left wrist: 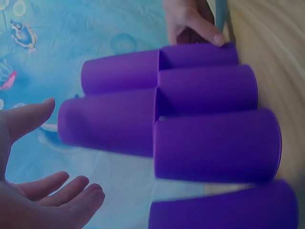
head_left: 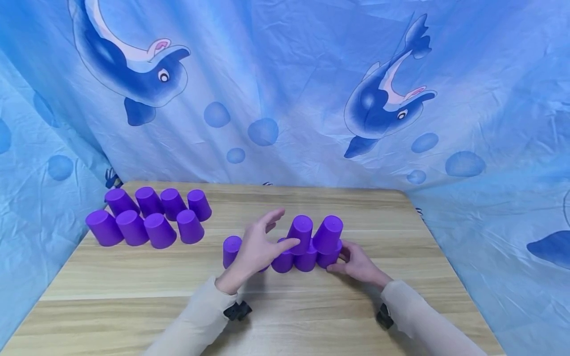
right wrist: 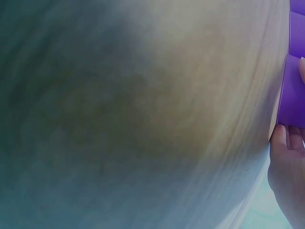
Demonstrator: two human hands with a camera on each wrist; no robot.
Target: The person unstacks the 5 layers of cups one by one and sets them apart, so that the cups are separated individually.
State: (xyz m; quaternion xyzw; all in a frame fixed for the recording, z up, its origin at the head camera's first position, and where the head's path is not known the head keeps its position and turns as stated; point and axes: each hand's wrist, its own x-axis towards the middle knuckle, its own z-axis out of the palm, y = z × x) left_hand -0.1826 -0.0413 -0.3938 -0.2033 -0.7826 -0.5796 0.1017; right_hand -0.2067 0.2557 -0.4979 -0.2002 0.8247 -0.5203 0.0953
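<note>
Cup pyramid (head_left: 307,244) partly hidden behind spread, empty left hand (head_left: 258,249); right hand (head_left: 356,262) pinches its end cup (head_left: 328,258); wooden table (head_left: 133,277), dolphin cloth (head_left: 285,89) behind.

Bare bench (head_left: 133,277) runs across the lower frame and along the right, giving open passage. At centre, the stacked cups (head_left: 307,244) block the way, flanked by the left hand (head_left: 258,249) and right hand (head_left: 358,264). The cluster of eight cups (head_left: 151,217) fills the left-centre. Between the two groups lies a free gap.

wooden table (head_left: 133,277) | dolphin-print blue cloth (head_left: 285,89) behind and around it
</note>
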